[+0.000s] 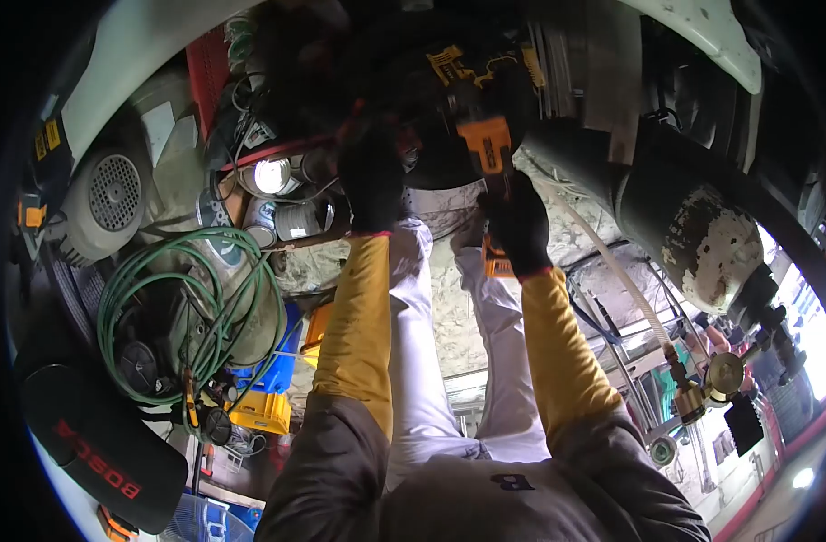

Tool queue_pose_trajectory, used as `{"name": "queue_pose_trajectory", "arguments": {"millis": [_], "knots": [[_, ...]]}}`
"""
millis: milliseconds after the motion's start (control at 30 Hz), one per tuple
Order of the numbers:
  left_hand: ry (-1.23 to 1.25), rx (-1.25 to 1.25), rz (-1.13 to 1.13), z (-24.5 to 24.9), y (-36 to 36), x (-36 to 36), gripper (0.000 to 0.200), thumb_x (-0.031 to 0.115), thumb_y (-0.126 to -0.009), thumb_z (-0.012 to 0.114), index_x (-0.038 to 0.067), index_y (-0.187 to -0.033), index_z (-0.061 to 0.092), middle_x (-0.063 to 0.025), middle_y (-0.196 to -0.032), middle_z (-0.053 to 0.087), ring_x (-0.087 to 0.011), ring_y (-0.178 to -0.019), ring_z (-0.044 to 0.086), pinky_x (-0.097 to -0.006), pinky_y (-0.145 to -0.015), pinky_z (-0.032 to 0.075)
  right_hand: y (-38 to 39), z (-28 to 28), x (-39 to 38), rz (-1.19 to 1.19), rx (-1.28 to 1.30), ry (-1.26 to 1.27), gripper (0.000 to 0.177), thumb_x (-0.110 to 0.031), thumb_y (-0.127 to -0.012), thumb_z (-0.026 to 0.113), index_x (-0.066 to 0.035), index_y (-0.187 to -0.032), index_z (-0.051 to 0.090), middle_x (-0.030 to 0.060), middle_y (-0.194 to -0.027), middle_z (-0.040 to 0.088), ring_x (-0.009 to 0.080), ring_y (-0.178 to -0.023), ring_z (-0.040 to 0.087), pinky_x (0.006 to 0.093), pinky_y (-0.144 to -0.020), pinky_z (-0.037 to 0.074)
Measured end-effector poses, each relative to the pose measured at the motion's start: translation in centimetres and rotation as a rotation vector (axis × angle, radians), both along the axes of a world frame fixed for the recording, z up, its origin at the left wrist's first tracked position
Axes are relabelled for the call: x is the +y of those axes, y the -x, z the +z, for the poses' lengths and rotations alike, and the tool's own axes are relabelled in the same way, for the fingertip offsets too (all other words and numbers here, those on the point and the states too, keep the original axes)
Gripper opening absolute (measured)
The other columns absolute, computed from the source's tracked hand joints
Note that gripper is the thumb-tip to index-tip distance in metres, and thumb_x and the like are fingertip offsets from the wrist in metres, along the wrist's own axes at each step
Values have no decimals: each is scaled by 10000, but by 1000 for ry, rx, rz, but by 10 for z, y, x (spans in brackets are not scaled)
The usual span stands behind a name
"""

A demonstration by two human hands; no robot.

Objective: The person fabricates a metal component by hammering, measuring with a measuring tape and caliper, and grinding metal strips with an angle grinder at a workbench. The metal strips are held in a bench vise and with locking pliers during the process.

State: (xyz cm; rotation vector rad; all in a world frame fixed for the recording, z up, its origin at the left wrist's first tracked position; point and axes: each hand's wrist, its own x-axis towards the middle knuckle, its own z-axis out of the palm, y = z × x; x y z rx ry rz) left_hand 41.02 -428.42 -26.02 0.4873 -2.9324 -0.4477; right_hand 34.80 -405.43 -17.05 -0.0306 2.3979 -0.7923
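drill (485,144) gripped in right hand (519,228), left hand (372,176) on dark round part (440,167), its grip unclear

The yellow-and-black cordless power drill (483,144) sits upper middle, its handle gripped in the black-gloved right hand (519,226). Its nose points into dark machinery, and its 1 bit is hidden.

Black knitted cloth gloves are seen on the left hand (372,181) and the right hand (519,226), above matt yellow cloth sleeves (363,307). At 12 o'clock, the drill (485,135) is cased in smooth yellow and black plastic. At 9 o'clock, a glossy green hose (160,271) is shown. At 3 o'clock, the cylinder (702,235) is marked by dark metal under rough, flaking white paint; shiny brass fittings (716,375) are seen at 4 o'clock.
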Motion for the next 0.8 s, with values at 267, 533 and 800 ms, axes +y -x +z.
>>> {"name": "queue_pose_trajectory", "arguments": {"millis": [267, 533, 800], "knots": [[-72, -224, 64, -30, 76, -64, 307, 158, -935, 623, 61, -1223, 666, -188, -1193, 678, -342, -1055, 665, -439, -906, 537, 39, -26, -23, 184, 108, 43, 666, -359, -892, 742, -48, -1433, 510, 175, -1142, 677, 312, -972, 686, 400, -823, 546], [-437, 59, 122, 87, -8, -78, 285, 83, -927, 613, 46, -1206, 654, -123, -1001, 675, -243, -828, 660, -391, -734, 551, 38, -69, -17, 271, 226, 76, 636, -351, -893, 736, -81, -1430, 527, 173, -1152, 681, 318, -917, 701, 439, -779, 557], [-1660, 197, 1104, 144, -146, -89, 333, 312, -1036, 540, 54, -1212, 654, 37, -628, 426, -90, -513, 417, -286, -481, 390, 74, -125, -65, 610, 410, -97, 580, -321, -909, 704, -106, -1420, 533, 212, -1182, 666, 383, -1026, 673, 470, -846, 544]]}}
